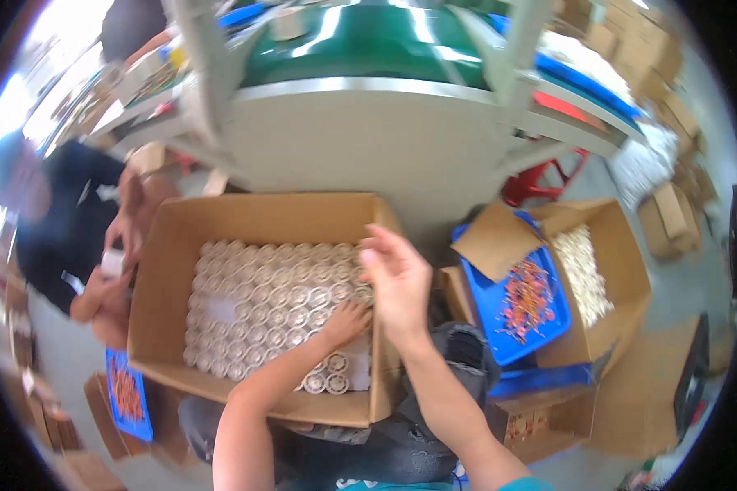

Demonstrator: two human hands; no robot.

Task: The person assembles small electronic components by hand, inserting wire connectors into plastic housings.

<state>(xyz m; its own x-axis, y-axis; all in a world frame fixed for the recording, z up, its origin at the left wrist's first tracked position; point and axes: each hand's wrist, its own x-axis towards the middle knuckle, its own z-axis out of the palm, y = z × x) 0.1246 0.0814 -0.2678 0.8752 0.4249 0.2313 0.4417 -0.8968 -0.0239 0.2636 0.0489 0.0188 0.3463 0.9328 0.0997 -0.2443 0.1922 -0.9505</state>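
Note:
A large cardboard box (254,214) stands in front of me, filled with rows of small round clear containers (274,315) with whitish tops. My left hand (348,322) reaches down inside it, near the right wall, with its fingers curled at the containers. What those fingers hold, if anything, is hidden. Raised over the box's right edge is my right hand (400,282), its thumb and fingers bent but apart, with nothing visible between them. Near the front right corner of the box a pale flat liner (358,368) shows beside the containers.
To the right, a blue tray (491,327) holds small colourful pieces, beside a carton (630,282) of white pieces. A co-worker (74,213) sits at left holding a small white item. Ahead stands a bench with a green belt (360,49). Another blue tray (142,425) lies lower left.

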